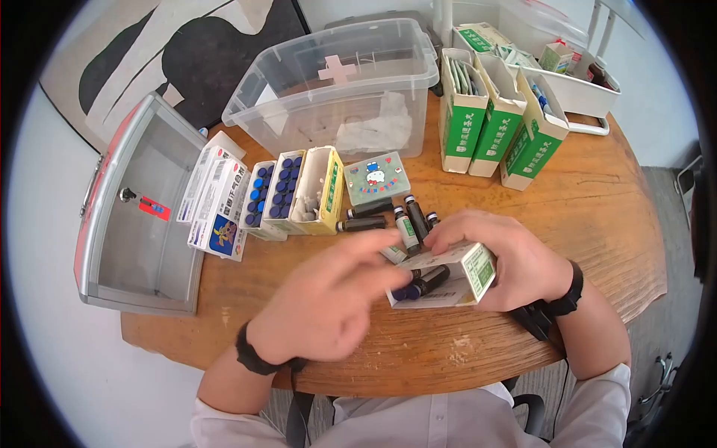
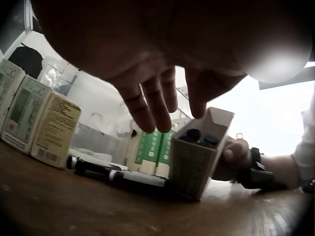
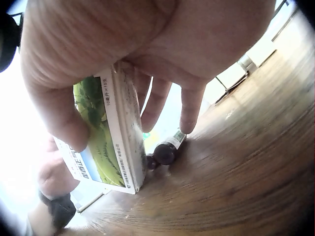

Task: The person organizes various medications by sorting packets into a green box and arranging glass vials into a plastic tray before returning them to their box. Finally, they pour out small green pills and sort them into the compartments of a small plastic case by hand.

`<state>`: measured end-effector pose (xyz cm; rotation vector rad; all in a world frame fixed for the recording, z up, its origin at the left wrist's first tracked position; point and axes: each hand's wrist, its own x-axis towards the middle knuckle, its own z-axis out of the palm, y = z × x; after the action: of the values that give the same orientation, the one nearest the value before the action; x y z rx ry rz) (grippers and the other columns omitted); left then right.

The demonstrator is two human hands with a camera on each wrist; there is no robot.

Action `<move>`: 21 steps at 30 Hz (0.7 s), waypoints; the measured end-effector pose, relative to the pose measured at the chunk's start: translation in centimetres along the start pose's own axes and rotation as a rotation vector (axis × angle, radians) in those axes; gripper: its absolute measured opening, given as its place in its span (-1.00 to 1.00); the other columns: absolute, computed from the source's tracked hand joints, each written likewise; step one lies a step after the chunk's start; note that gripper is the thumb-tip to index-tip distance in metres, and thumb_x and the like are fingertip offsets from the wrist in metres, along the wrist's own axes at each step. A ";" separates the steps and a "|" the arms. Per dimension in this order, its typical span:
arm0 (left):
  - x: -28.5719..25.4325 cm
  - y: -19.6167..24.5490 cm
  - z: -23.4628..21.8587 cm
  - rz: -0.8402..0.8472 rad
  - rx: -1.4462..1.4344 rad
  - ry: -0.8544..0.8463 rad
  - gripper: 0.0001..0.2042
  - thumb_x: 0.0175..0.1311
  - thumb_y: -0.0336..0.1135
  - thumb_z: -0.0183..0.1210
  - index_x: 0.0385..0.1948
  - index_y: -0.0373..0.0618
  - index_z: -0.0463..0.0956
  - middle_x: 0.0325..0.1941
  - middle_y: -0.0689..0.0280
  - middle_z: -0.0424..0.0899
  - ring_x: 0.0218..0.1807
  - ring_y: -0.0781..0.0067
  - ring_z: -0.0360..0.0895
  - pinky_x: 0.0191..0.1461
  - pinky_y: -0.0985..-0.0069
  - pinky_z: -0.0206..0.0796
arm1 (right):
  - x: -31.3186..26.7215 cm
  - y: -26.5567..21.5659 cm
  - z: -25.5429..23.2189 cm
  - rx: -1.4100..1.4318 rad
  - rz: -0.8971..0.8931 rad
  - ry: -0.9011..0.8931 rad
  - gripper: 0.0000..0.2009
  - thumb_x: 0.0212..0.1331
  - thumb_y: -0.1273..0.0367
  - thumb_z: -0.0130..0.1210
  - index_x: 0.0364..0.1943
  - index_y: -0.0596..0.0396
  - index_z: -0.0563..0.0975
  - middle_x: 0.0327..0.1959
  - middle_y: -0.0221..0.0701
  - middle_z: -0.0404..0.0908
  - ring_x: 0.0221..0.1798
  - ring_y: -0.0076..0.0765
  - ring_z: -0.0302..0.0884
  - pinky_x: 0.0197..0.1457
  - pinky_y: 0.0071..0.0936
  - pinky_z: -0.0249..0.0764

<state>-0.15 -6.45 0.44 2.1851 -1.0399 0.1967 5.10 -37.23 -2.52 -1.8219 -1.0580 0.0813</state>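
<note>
Bright daylight; fisheye vignette seen at head-view corners; wrist views backlit, blown-out whites at left, near hands blurred.

We note two bare hands, left hand (image 1: 321, 302) and right hand (image 1: 515, 261), no gloves or rings. Each wrist carries a black strap (image 1: 254, 357) with a small black camera unit (image 2: 253, 172); a dark cable runs down from the left strap. White shirt sleeves (image 1: 597, 407), buttoned white front.
</note>
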 end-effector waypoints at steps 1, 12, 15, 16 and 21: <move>-0.1 -0.4 -0.4 0.001 0.001 -0.002 -0.49 0.16 -0.64 0.23 0.20 -0.07 0.74 0.46 0.03 0.60 0.17 -0.05 0.75 0.18 0.22 0.65 | 0.0 -0.1 -0.1 0.012 0.027 -0.013 -0.43 -0.10 0.49 0.51 0.13 0.06 0.62 0.12 -0.25 0.73 0.19 0.03 0.72 0.28 -0.18 0.63; 0.0 -1.2 0.6 -0.304 0.282 -0.161 -0.71 0.24 -0.44 0.41 0.02 -0.11 0.77 -0.04 0.25 0.75 -0.09 0.10 0.75 -0.03 0.28 0.63 | -0.1 0.8 -0.4 -0.034 0.015 0.050 -0.41 -0.12 0.53 0.51 0.15 0.08 0.63 0.42 -0.11 0.57 0.46 0.10 0.57 0.49 -0.15 0.49; -0.2 -1.3 -0.2 -0.291 0.321 -0.124 -0.73 0.23 -0.41 0.46 -0.02 -0.13 0.79 -0.16 0.25 0.75 -0.17 0.13 0.74 -0.10 0.30 0.60 | -0.2 0.8 -0.2 0.106 0.088 0.012 -0.40 -0.09 0.54 0.50 0.17 0.10 0.62 0.47 -0.09 0.53 0.47 0.08 0.57 0.51 -0.17 0.48; 0.0 -1.2 -0.7 -0.245 0.349 -0.079 -0.73 0.22 -0.40 0.48 -0.04 -0.14 0.80 -0.20 0.25 0.77 -0.21 0.16 0.74 -0.13 0.33 0.58 | -0.2 0.8 -0.1 0.104 0.081 0.008 -0.40 -0.09 0.54 0.50 0.18 0.10 0.61 0.46 -0.08 0.53 0.48 0.09 0.57 0.51 -0.17 0.48; 0.3 0.0 -2.5 -0.127 0.169 0.197 -0.69 0.16 -0.42 0.55 -0.03 -0.14 0.81 -0.26 0.25 0.83 -0.30 0.29 0.71 -0.17 0.38 0.54 | 0.0 0.4 -0.2 0.086 0.071 -0.012 -0.39 -0.11 0.54 0.48 0.17 0.11 0.61 0.44 -0.08 0.56 0.47 0.09 0.58 0.50 -0.16 0.49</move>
<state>0.41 -4.98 2.46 2.3189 -0.7974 0.4467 5.45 -37.47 -2.75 -1.7831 -0.9837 0.1776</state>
